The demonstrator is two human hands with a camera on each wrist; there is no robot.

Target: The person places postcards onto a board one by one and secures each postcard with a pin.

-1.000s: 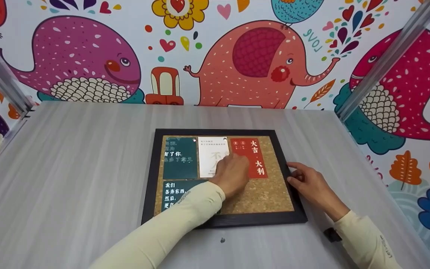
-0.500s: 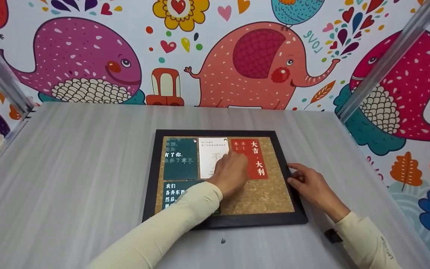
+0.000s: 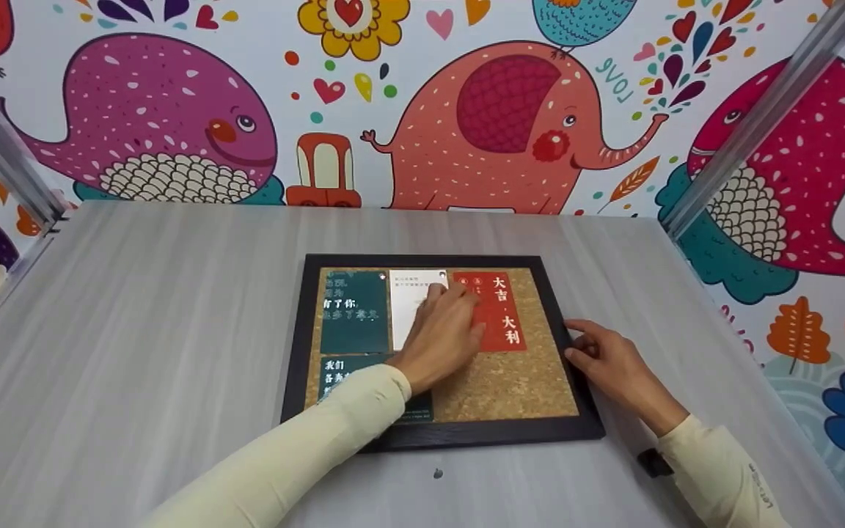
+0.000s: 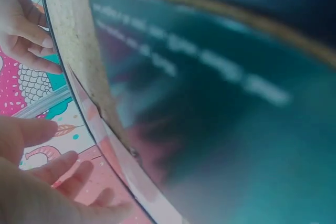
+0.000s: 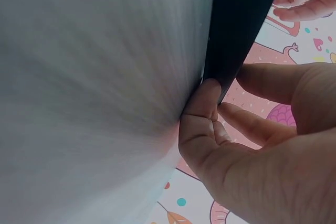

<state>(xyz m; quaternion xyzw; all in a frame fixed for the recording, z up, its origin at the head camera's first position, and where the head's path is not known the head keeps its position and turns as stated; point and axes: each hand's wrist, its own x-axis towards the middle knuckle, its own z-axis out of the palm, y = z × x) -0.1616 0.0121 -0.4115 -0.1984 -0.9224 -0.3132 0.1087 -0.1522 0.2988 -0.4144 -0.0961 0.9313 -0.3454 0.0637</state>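
A cork board in a black frame lies on the table. Fixed on it are a white card, a red card and two teal cards, one upper and one lower. My left hand is over the white and red cards; in the left wrist view its fingers are spread with nothing between them. At the frame's right side, my right hand pinches the black edge, thumb and fingers on it in the right wrist view.
On the table in front of the frame lies a small dark pin-like piece. Round studs show at the top corners of the upper teal and white cards. A patterned wall stands behind the table, with metal posts at both sides.
My left hand has lifted a little and shifted slightly left, its fingers loosening from their bunched pose over the white and red cards. My right hand has stayed at the frame's edge.
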